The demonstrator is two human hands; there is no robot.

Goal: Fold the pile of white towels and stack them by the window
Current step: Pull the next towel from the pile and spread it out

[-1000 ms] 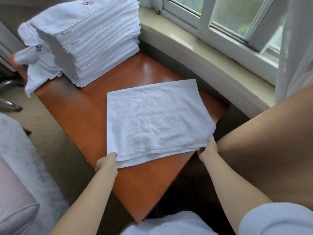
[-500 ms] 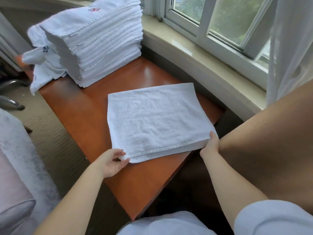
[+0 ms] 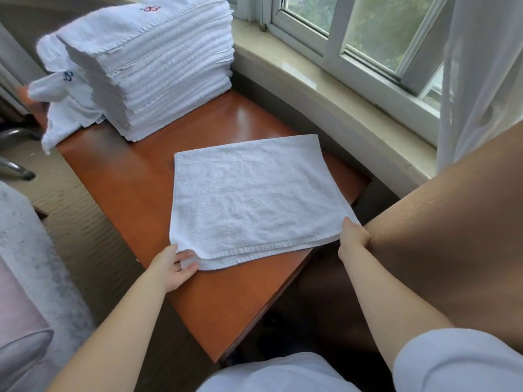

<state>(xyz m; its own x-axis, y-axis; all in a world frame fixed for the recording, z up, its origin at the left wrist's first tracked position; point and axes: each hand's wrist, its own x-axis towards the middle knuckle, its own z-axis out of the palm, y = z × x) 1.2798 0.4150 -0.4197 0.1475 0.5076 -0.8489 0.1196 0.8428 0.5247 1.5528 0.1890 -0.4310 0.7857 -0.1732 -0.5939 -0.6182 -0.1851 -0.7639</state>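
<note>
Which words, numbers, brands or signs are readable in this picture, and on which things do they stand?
Nothing can be read as words.
Red embroidered mark on the top towel of the tall stack of folded white towels: too blurred to read.
Dark blue embroidered mark on the loose white towel beside the stack: too blurred to read.

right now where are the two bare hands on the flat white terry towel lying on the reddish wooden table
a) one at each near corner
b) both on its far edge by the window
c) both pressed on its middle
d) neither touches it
a: the left hand is at the near left corner of the flat white terry towel and the right hand at the near right corner.
</note>
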